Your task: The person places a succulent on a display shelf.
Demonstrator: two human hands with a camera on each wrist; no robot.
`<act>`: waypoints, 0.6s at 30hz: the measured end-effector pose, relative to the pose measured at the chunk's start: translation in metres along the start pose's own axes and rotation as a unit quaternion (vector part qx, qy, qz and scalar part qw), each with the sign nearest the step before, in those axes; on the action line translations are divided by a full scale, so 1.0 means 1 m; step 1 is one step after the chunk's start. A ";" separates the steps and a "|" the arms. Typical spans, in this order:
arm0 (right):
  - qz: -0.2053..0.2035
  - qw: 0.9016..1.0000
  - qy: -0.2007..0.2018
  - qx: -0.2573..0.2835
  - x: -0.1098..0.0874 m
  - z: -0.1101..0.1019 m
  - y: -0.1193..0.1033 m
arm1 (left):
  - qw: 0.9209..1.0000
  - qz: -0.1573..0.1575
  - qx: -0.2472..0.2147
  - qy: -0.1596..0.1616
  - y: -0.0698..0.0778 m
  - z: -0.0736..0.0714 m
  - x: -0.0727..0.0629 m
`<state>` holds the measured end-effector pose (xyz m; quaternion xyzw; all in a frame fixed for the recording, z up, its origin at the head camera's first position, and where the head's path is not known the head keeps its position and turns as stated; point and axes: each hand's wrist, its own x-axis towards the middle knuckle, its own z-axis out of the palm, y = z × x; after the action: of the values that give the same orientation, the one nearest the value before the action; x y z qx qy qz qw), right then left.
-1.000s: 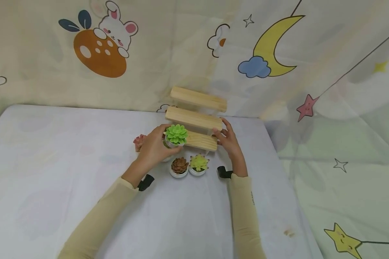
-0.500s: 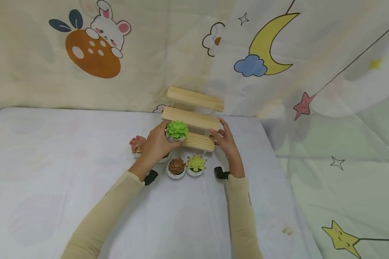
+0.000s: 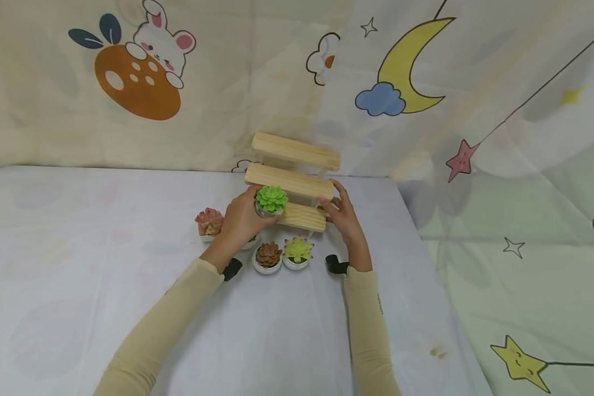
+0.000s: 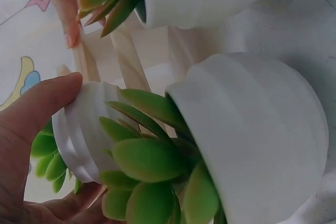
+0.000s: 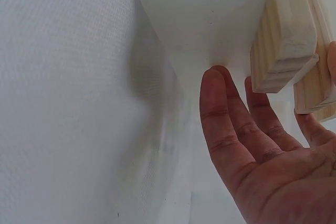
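Note:
My left hand (image 3: pixel 240 218) grips a small white pot (image 4: pixel 86 135) holding a bright green succulent (image 3: pixel 272 199), thumb on one side and fingers on the other. In the head view the pot overlaps the left part of the lowest plank (image 3: pixel 304 216) of a three-tier wooden shelf (image 3: pixel 289 180). At the shelf's right end, my right hand (image 3: pixel 345 220) holds the middle plank between thumb and finger. Its other fingers (image 5: pixel 215 103) extend by the pale side panel (image 5: pixel 205 19) in the right wrist view.
A brown succulent (image 3: pixel 268 254) and a yellow-green one (image 3: pixel 297 249) stand in white pots before the shelf. A pink succulent (image 3: pixel 209 222) stands left of them. Another white pot (image 4: pixel 257 135) with green leaves sits close under my left hand. Behind the shelf hangs a printed cloth (image 3: pixel 218 132).
My left hand has carried the green succulent slightly right along the shelf and a little farther back. The right hand keeps its place at the shelf's end. The head view has shifted slightly.

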<state>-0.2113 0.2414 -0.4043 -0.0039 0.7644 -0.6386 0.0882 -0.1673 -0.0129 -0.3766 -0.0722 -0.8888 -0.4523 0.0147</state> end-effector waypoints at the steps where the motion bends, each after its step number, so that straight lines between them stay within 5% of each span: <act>1: 0.002 1.000 -0.002 0.002 0.000 0.000 0.000 | 1.000 0.001 -0.002 0.000 0.000 0.000 0.000; 13: 0.000 1.000 0.001 0.002 0.001 -0.001 0.000 | 0.999 -0.008 0.043 0.003 -0.001 0.003 0.005; 18: -0.002 1.000 -0.004 0.000 -0.004 0.001 -0.005 | 0.999 -0.029 0.041 0.011 -0.003 0.000 -0.006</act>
<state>-0.2080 0.2397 -0.3992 -0.0084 0.7640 -0.6388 0.0902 -0.1615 -0.0150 -0.3794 -0.0410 -0.9083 -0.4161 0.0144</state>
